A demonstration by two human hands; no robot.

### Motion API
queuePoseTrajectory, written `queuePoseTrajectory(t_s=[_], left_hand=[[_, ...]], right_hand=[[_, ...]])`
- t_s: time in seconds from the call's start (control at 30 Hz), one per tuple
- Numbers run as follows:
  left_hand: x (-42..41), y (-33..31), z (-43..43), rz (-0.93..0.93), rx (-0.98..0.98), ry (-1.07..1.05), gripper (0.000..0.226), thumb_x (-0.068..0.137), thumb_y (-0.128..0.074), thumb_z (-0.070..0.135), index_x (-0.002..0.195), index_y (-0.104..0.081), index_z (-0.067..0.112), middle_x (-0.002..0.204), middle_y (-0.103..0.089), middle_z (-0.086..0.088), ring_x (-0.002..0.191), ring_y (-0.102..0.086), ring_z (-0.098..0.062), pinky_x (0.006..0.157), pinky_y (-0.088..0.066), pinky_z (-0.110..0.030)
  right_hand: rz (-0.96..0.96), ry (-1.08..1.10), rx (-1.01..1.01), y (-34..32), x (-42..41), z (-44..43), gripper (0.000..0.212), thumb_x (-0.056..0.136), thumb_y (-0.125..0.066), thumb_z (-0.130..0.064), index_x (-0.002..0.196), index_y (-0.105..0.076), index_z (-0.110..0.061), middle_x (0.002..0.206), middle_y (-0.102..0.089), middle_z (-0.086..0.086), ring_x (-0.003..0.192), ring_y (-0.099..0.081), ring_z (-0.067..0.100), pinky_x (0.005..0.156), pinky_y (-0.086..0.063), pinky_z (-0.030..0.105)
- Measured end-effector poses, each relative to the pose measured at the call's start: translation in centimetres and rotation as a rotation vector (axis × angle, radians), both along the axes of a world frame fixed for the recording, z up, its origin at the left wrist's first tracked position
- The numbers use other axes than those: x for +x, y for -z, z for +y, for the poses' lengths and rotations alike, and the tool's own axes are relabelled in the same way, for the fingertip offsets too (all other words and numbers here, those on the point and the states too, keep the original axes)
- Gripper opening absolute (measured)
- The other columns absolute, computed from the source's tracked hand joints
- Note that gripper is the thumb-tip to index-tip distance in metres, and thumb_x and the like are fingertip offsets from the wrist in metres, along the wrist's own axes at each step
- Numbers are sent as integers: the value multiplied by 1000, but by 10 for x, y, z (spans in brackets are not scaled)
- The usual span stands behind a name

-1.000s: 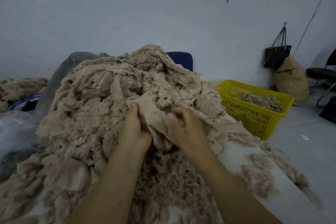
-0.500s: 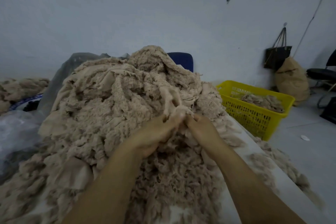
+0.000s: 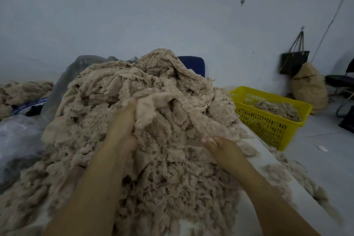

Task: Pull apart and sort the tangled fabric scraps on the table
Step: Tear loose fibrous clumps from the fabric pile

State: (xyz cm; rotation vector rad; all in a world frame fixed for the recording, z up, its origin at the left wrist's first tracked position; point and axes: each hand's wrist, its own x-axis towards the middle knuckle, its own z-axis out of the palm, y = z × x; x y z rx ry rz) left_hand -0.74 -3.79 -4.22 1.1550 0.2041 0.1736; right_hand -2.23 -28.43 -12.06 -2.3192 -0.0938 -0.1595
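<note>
While the left hand (image 3: pixel 122 128) works: grip clenched on a flat scrap (image 3: pixel 147 105), high on the heap.
Scrap pile (image 3: pixel 99 113): heaped tall on the counter (image 3: pixel 257 162); yank too hard and a whole slab could slide over the edge!
Taut strip (image 3: pixel 193 122): runs from the heap down to the right hand; frayed, so it may tear instead of coming free.
Right hand (image 3: pixel 224 149): fingers curled, pinching the strip's end as far as the blur shows; a thin pinch could slip.
Yellow basket (image 3: pixel 264 122): well to the right, scraps inside; a loose toss might miss.
</note>
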Motion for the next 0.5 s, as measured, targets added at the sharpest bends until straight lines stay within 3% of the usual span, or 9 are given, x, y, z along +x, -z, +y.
queuePoseTrajectory(t_s=[0.07, 0.13, 0.2, 0.27, 0.33, 0.37, 0.43, 0.5], left_hand=[[-5, 0, -22, 26, 88, 143, 23, 97, -61, 33, 94, -69, 12, 69, -75, 1, 54, -69, -11, 43, -49, -20], [-13, 5, -42, 38, 126, 276, 22, 94, -67, 31, 95, -74, 11, 87, -78, -8, 74, -75, -21, 59, -57, -27], [-19, 11, -51, 31, 147, 324, 19, 93, -69, 27, 94, -77, 10, 90, -78, -12, 79, -75, -22, 60, -58, -27], [-22, 18, -52, 22, 157, 363, 17, 93, -68, 26, 95, -77, 11, 92, -78, -11, 79, -75, -21, 58, -57, -23], [-26, 24, -56, 26, 186, 432, 22, 93, -68, 26, 104, -75, 9, 96, -77, -10, 85, -75, -21, 62, -57, -23], [-29, 26, -59, 28, 209, 469, 24, 93, -68, 26, 108, -74, 8, 97, -77, -10, 87, -75, -20, 64, -57, -22], [-32, 30, -61, 28, 234, 539, 25, 93, -67, 23, 111, -72, 6, 97, -78, -8, 87, -75, -16, 64, -56, -20], [-33, 34, -61, 47, 256, 625, 23, 93, -68, 20, 111, -72, 7, 97, -78, -7, 88, -74, -16, 69, -56, -22]], right_hand=[[-16, -66, 67, -10, -2, 15, 62, 90, -39, -74, 69, -52, -17, 69, -51, -4, 65, -53, 15, 70, -40, 33], [-32, -73, 226, -27, 1, 34, 56, 81, -31, -87, 62, -58, -42, 65, -55, -20, 62, -53, -5, 73, -45, 24], [70, -119, 449, -38, 1, 42, 50, 62, -33, -100, 87, -63, -69, 79, -60, -43, 77, -55, -24, 74, -44, 11], [205, -168, 700, -36, 5, 43, 82, 50, -51, -100, 111, -69, -49, 113, -69, -24, 108, -62, -5, 96, -48, 26], [264, -175, 811, -33, 6, 45, 94, 51, -67, -89, 122, -69, -28, 128, -68, -4, 121, -61, 13, 109, -43, 39], [267, -153, 815, -33, 5, 47, 90, 56, -70, -83, 122, -69, -21, 126, -69, 0, 120, -62, 16, 109, -43, 41], [236, -80, 748, -29, 6, 50, 61, 78, -67, -64, 113, -72, -15, 112, -74, 2, 110, -67, 17, 104, -49, 41], [202, -32, 737, -26, 7, 50, 32, 95, -59, -44, 101, -74, -16, 97, -77, 1, 96, -72, 16, 89, -58, 35]])
